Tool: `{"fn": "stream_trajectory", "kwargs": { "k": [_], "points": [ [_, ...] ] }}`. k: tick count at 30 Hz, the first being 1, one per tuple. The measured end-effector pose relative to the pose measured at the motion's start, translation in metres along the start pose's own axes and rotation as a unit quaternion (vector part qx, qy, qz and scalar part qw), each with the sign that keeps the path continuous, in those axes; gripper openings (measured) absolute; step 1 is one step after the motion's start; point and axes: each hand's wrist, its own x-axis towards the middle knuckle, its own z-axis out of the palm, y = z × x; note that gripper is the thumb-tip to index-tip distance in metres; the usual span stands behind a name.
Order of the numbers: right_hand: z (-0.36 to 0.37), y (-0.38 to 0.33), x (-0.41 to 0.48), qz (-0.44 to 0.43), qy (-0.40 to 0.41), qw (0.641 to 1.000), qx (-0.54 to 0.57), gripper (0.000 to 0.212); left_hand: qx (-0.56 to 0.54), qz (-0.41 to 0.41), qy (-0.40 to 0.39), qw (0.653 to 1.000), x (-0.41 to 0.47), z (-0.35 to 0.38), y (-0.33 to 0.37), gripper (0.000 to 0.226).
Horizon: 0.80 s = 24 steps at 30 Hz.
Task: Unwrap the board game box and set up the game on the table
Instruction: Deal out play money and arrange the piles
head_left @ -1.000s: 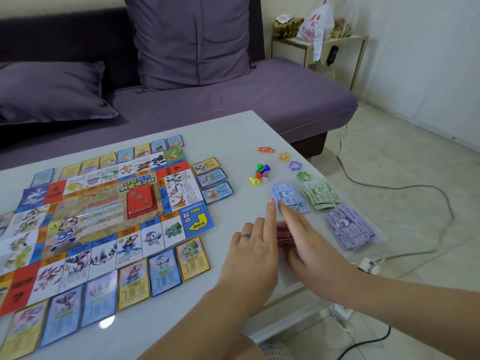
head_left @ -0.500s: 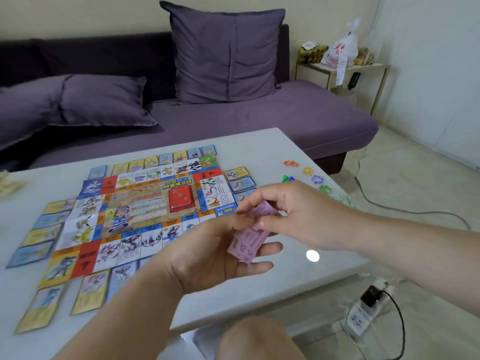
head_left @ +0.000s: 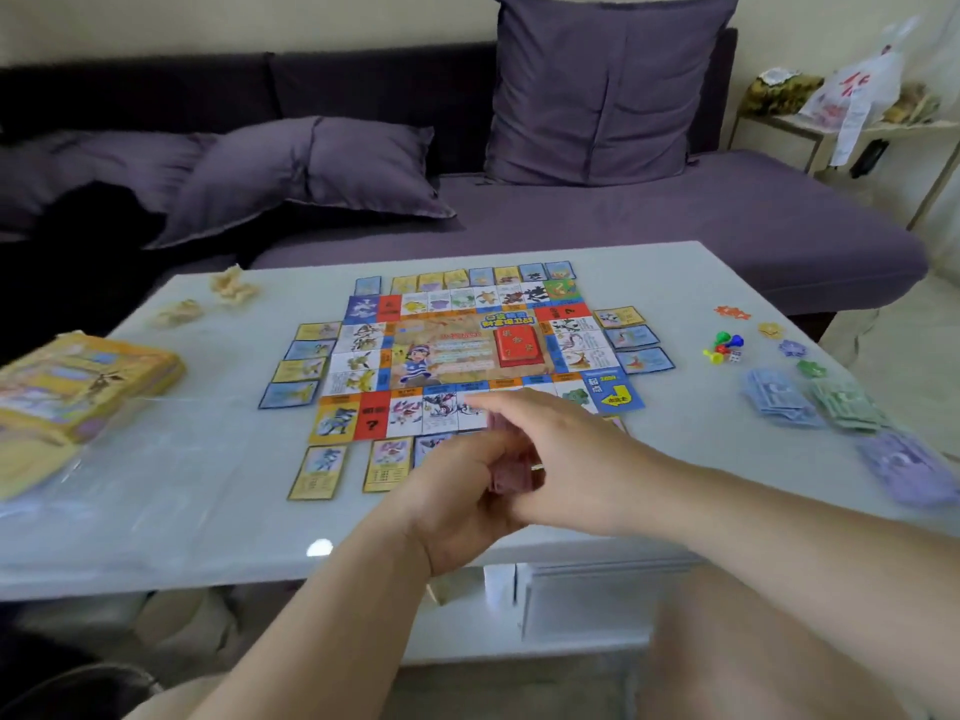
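The game board (head_left: 467, 350) lies flat in the middle of the white table (head_left: 208, 485), ringed by property cards (head_left: 318, 471). Both hands hover above the board's near edge. My left hand (head_left: 462, 491) grips a small stack of pink play money (head_left: 506, 467), mostly hidden by the fingers. My right hand (head_left: 561, 454) crosses over it, fingers extended leftward, touching the stack. Blue (head_left: 776, 400), green (head_left: 844, 402) and purple (head_left: 906, 467) money piles lie at the table's right. Coloured pawns and a die (head_left: 722, 348) sit near them. The yellow game box (head_left: 72, 381) rests at the left edge.
Small coloured tokens (head_left: 732, 312) lie at the far right of the table. Crumpled wrapping scraps (head_left: 231, 288) sit at the far left corner. A purple sofa (head_left: 571, 210) with cushions stands behind the table. A side table (head_left: 841, 127) with bags is at the back right.
Both hands lifted the pink money stack off the table's right side and carried it left over the board's near edge. The view has swung left, bringing the game box into sight.
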Motion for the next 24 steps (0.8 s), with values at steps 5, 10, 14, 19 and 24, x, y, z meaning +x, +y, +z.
{"fn": "stream_trajectory", "kwargs": {
  "k": [5,10,14,19,24],
  "points": [
    [0.033,0.001,0.023,-0.052,0.006,0.996,0.070,0.059,0.015,0.009,0.024,1.000,-0.009,-0.034,0.004,0.026],
    [0.049,0.012,0.036,-0.054,0.027,0.993,0.101,0.058,0.055,0.011,0.049,0.997,-0.003,-0.047,0.011,0.028],
    [0.046,0.019,0.036,-0.065,0.042,0.990,0.114,0.061,0.103,0.056,0.036,0.992,0.003,-0.048,0.013,0.020],
    [0.022,0.030,0.039,0.074,0.083,0.974,0.197,0.041,0.168,0.094,0.078,0.978,0.007,-0.052,0.021,0.014],
    [0.019,0.036,0.039,0.118,0.059,0.965,0.228,0.022,0.242,0.101,0.080,0.962,0.009,-0.047,0.022,0.013]
  ]
}}
